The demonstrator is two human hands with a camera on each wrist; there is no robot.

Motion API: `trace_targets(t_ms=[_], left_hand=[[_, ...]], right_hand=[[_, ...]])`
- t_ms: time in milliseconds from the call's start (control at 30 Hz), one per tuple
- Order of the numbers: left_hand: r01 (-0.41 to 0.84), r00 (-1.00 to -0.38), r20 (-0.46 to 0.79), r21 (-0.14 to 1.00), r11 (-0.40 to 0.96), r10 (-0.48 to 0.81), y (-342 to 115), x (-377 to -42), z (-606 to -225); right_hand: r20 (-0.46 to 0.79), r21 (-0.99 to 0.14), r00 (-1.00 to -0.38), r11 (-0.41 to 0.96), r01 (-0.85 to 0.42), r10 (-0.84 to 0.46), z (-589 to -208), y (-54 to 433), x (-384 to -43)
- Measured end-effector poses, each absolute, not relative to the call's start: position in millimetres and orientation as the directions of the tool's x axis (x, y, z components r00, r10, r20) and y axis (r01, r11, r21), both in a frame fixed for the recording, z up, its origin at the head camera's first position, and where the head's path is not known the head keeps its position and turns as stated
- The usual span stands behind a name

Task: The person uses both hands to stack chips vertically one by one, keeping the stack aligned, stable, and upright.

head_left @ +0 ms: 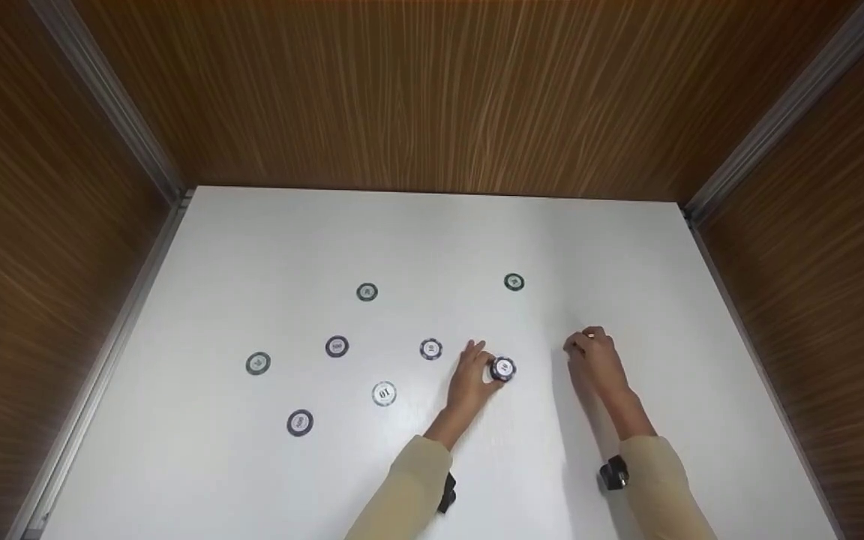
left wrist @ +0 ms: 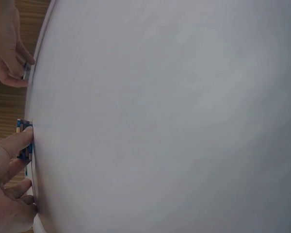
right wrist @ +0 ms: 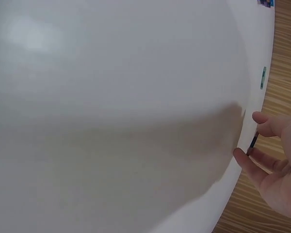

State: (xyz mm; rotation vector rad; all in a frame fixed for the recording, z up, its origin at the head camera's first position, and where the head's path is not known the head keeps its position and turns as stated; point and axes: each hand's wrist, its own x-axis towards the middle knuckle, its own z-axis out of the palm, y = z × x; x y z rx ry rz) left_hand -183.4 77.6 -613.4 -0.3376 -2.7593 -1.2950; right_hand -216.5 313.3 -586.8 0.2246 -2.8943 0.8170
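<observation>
My left hand (head_left: 469, 384) grips a short stack of poker chips (head_left: 503, 368) between thumb and forefinger, and a chip marked 10 faces up on top. Seen from the side, the stacked chips (left wrist: 25, 141) show a blue, black and tan edge pattern. To the right of the stack, my right hand (head_left: 598, 364) is just over the white tabletop, pinching a single dark-edged poker chip (right wrist: 253, 141) by its rim. The fingers hide most of that chip in the head view, so its face cannot be read.
Single chips lie flat and apart: a green one (head_left: 514, 282) beyond the stack, a dark-rimmed 10 chip (head_left: 430, 349) left of my left hand, a pale 10 chip (head_left: 384, 394), and several farther left. Wood-grain panels (head_left: 432, 97) enclose the white table (head_left: 199, 465) on the back and sides.
</observation>
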Motion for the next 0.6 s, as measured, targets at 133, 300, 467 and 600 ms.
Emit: trace_targets(t_ms=[133, 300, 467, 600], left_hand=[[0.235, -0.972, 0.169, 0.755, 0.612, 0.165, 77, -183, -613], [0.213, -0.976, 0.140, 0.752, 0.623, 0.165, 78, -184, -613], [0.215, -0.975, 0.143, 0.781, 0.586, 0.168, 78, -184, -617], [0.278, -0.960, 0.213, 0.782, 0.558, 0.179, 77, -187, -630]], right_hand=[[0.158, -0.514, -0.980, 0.837, -0.186, -0.121, -586, 309, -213], [0.144, -0.509, -0.981, 0.841, -0.185, -0.129, -586, 305, -210], [0.158, -0.500, -0.974, 0.838, -0.220, -0.162, -586, 301, -207], [0.170, -0.497, -0.970, 0.835, -0.236, -0.173, -586, 298, -205]])
